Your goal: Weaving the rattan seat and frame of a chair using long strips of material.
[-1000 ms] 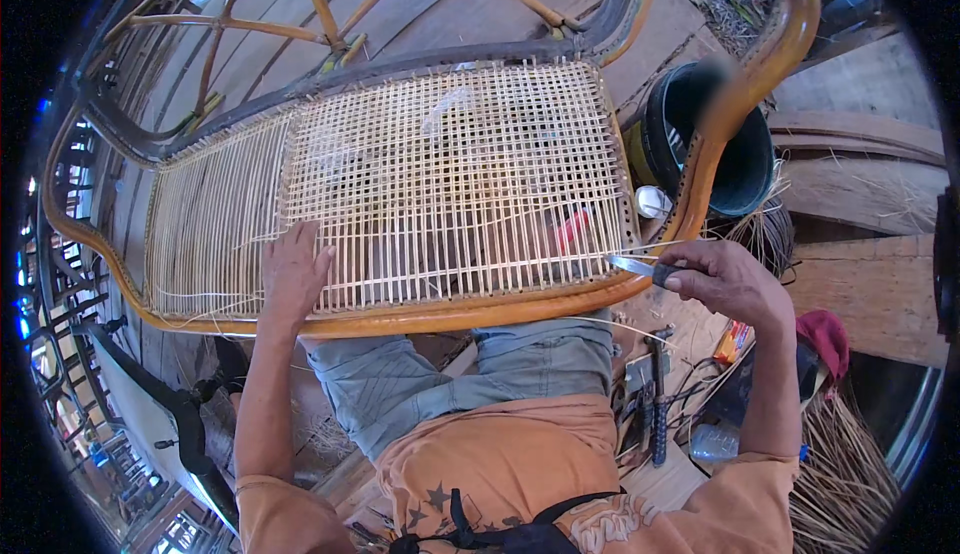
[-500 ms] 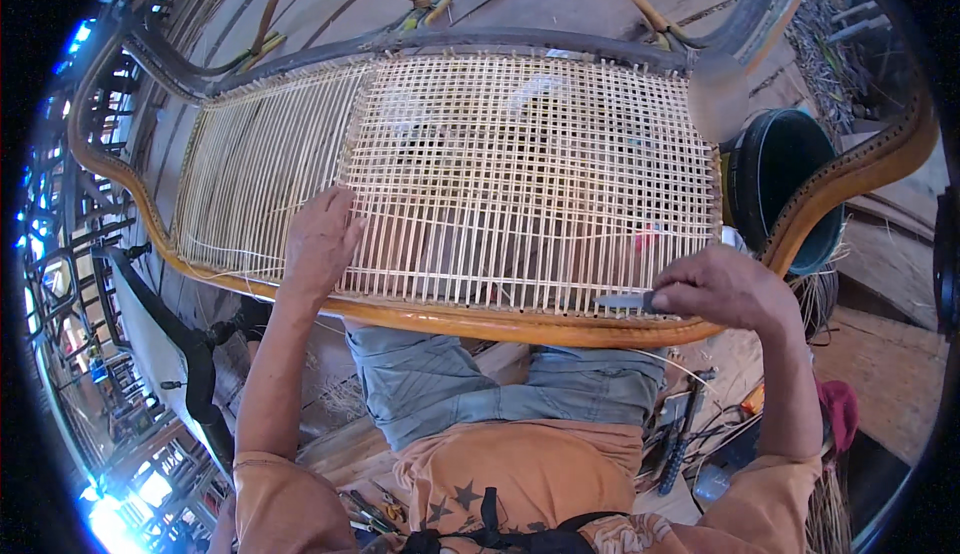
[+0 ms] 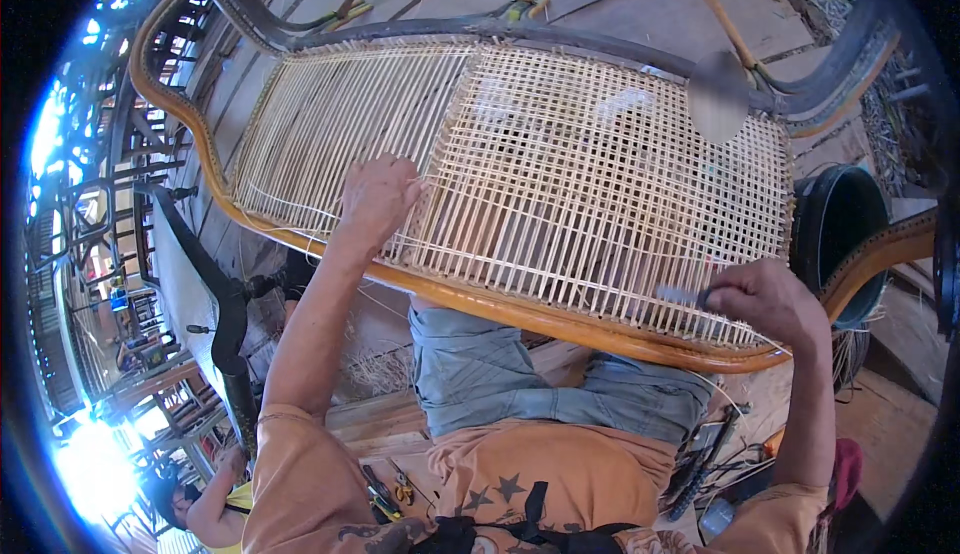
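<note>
I am pressing my left hand point(image 3: 375, 194), fingers spread flat and holding nothing, onto the woven cane panel point(image 3: 560, 174) to steady the strands across the orange rattan frame point(image 3: 520, 309) over my knees. My right hand point(image 3: 765, 299), arm bent, is pinching a slim metal tool point(image 3: 680, 296) at the panel's near edge.

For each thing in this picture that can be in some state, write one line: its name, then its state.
Cane panel: cross-woven on the right, only lengthwise strands on the left.
Wooden frame: lying across the person's lap.
Left hand: flat on the weave.
Right hand: closed on a small metal tool.
Black bucket: upright, open-topped.
</note>
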Motion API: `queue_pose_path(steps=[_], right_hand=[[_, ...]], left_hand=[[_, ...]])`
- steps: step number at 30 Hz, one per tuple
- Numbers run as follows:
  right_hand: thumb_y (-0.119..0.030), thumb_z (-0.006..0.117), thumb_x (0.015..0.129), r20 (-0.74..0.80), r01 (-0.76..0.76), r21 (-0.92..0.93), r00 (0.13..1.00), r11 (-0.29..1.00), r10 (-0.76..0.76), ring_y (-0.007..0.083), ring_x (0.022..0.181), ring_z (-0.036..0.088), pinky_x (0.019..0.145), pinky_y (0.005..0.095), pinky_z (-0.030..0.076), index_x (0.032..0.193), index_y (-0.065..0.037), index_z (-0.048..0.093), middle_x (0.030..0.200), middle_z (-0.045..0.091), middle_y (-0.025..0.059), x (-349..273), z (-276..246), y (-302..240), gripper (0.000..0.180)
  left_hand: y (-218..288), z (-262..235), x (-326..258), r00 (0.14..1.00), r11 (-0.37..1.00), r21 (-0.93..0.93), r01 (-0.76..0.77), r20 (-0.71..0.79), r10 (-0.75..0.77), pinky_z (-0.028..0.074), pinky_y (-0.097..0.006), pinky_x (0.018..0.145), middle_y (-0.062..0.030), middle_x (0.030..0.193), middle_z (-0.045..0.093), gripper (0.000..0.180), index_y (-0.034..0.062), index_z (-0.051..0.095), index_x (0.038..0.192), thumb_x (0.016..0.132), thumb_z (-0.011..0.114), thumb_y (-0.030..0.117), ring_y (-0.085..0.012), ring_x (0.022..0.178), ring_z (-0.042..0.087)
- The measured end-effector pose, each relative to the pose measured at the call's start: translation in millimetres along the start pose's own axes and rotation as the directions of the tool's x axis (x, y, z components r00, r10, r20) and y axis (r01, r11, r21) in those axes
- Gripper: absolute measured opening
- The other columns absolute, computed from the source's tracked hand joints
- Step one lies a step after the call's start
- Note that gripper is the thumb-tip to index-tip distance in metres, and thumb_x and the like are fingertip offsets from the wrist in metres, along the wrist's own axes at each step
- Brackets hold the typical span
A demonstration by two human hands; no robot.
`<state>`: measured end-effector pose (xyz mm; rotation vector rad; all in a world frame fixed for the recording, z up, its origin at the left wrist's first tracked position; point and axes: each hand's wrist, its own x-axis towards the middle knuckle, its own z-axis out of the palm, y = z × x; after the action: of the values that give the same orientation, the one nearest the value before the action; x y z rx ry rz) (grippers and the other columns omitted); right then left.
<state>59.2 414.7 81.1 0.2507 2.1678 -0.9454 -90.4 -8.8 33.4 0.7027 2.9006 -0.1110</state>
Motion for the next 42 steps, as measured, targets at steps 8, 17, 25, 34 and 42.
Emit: queue_pose_path(steps=[8, 17, 25, 34, 42], right_hand=[[-0.028, 0.06, 0.084, -0.022, 0.134, -0.125, 0.99, 0.983, -0.138, 0.026, 0.063, 0.058, 0.06, 0.0376, 0.044, 0.088, -0.003, 0.065, 0.069, 0.06, 0.014, 7.7, 17.2, 14.8, 0.025], [-0.026, 0.067, 0.078, -0.553, 0.166, 0.444, 0.824, 0.881, 0.123, 0.0155, 0.074, 0.055, 0.069, 0.0291, 0.045, 0.106, 0.0, 0.058, 0.079, 0.058, 0.0075, -59.5, 105.5, 44.8, 0.039], [-0.022, 0.047, 0.089, -0.514, -0.157, 0.256, 0.814, 0.954, 0.272, 0.0416, 0.088, 0.057, 0.075, 0.0469, 0.045, 0.117, -0.005, 0.048, 0.092, 0.06, 0.0227, -68.1, 92.5, 46.5, 0.033], [-0.018, 0.048, 0.089, -0.52, -0.127, -0.082, 0.851, 0.988, 0.067, 0.0379, 0.08, 0.059, 0.068, 0.0456, 0.048, 0.099, -0.004, 0.049, 0.087, 0.057, 0.0178, -44.7, 79.5, 51.4, 0.017], [-0.018, 0.048, 0.089, -0.415, -0.195, -0.228, 0.906, 0.954, 0.086, 0.0348, 0.077, 0.061, 0.064, 0.0424, 0.051, 0.097, -0.003, 0.05, 0.087, 0.058, 0.0164, -28.6, 74.4, 46.7, 0.018]], left_hand=[[-6.3, 1.2, 12.1, 0.975, 0.982, 0.02, -0.186, -0.124, 0.187, 0.045, -0.043, 0.071, -0.0129, 0.084, 0.056, 0.01, 0.0054, 0.06, 0.082, 0.074, 0.061, 0.01, -0.0319, 0.084, 0.056], [68.1, -16.2, 9.7, 0.949, 0.971, -0.108, -0.215, -0.26, 0.182, 0.044, -0.041, 0.081, -0.013, 0.094, 0.06, 0.016, 0.0038, 0.062, 0.091, 0.075, 0.065, 0.008, -0.03, 0.09, 0.056], [251.8, 31.9, 24.0, 0.824, 0.711, -0.418, -0.566, -0.298, 0.481, 0.048, -0.038, 0.078, -0.0101, 0.091, 0.061, 0.015, 0.0054, 0.062, 0.092, 0.078, 0.063, 0.011, -0.0284, 0.088, 0.057], [305.2, 44.2, 32.2, 0.795, 0.728, -0.32, -0.606, -0.259, 0.548, 0.05, -0.035, 0.069, -0.0082, 0.081, 0.055, 0.01, 0.0065, 0.057, 0.078, 0.069, 0.058, 0.007, -0.024, 0.082, 0.055], [306.9, 42.8, 37.4, 0.768, 0.748, -0.178, -0.64, -0.147, 0.623, 0.05, -0.034, 0.063, -0.0084, 0.078, 0.055, 0.013, 0.0074, 0.056, 0.078, 0.066, 0.062, 0.007, -0.0242, 0.079, 0.056]])
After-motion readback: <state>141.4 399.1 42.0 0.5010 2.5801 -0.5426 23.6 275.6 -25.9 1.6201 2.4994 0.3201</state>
